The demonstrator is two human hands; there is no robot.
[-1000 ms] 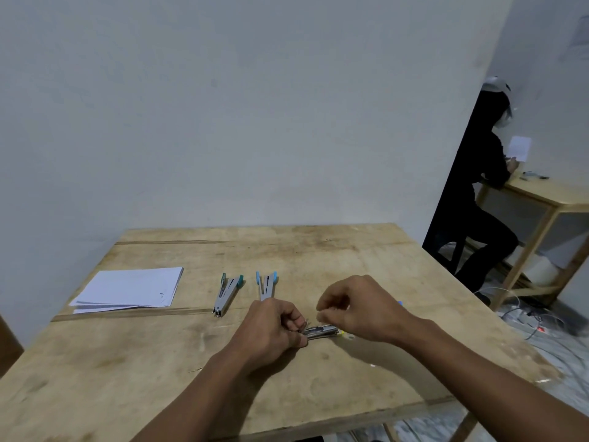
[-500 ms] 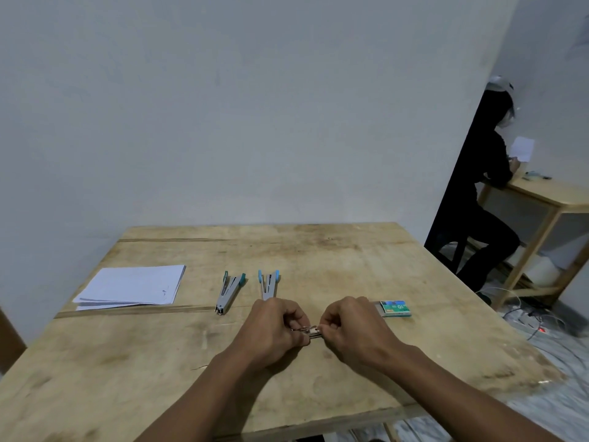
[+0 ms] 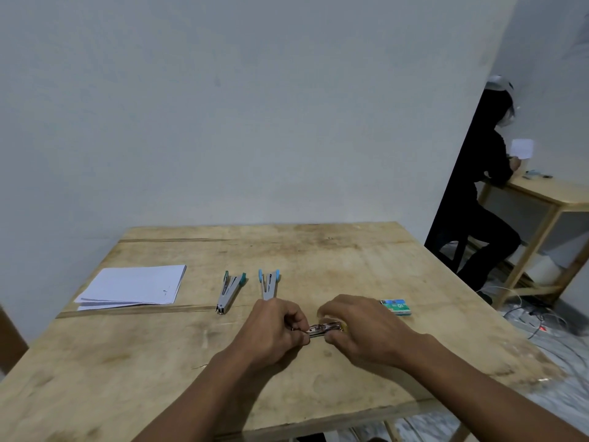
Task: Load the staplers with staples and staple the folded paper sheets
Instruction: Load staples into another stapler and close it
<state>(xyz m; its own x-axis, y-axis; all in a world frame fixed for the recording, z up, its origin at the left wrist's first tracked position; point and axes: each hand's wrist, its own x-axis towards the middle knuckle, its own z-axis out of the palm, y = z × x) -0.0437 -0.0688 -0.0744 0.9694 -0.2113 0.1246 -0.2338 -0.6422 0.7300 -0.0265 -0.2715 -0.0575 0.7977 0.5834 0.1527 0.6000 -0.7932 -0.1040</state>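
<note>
Metal, small and stiff, the stapler [image 3: 324, 331] near us is pinched at each end by our left hand [image 3: 276, 327] and right hand [image 3: 360, 330]; we judge it slippery, while two staplers [image 3: 230, 290] and light paper sheets [image 3: 134, 287] lie farther left.

Both hands [image 3: 322, 330] close tog. (fingers pinched).

Paper stack [image 3: 134, 287] left of two staplers [image 3: 230, 290]; staple box [image 3: 396, 306] right.
</note>
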